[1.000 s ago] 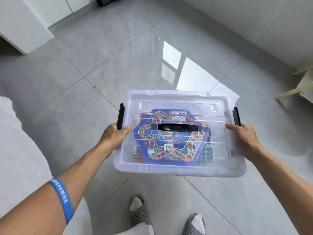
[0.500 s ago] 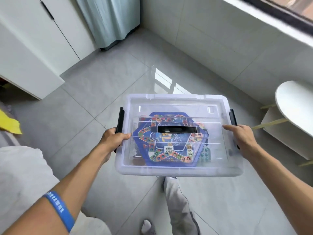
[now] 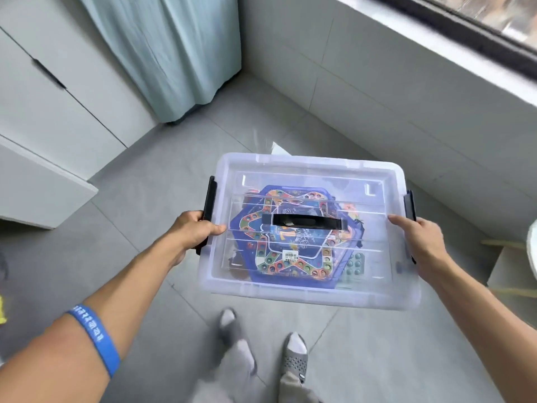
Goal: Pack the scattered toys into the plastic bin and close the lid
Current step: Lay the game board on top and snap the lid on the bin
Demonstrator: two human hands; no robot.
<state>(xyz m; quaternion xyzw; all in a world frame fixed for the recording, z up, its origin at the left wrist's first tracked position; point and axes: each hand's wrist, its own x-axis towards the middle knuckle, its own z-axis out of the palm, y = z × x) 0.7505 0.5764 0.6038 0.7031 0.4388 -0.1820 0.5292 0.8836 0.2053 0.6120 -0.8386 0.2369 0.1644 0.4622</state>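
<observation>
The clear plastic bin (image 3: pixel 311 295) hangs in the air in front of me, its lid (image 3: pixel 377 170) closed on top, with a black carry handle (image 3: pixel 305 221) in the middle. Through the lid shows a blue hexagonal game board (image 3: pixel 290 257) and a green pegged toy (image 3: pixel 356 264) beside it. My left hand (image 3: pixel 193 232) grips the bin's left side at the black latch (image 3: pixel 209 199), thumb on the lid. My right hand (image 3: pixel 421 238) grips the right side by the other latch (image 3: pixel 409 206).
Grey tiled floor (image 3: pixel 145 199) below, my two feet in grey slippers (image 3: pixel 295 357) on it. White cabinets (image 3: pixel 43 112) stand at left, a pale blue curtain (image 3: pixel 174 53) in the corner, a tiled wall under a window (image 3: pixel 377 82) at right. A white table edge (image 3: pixel 533 251) is far right.
The view has lifted and turned toward the corner with the curtain. The bin stays held in both hands; my feet have stepped forward beneath it.
</observation>
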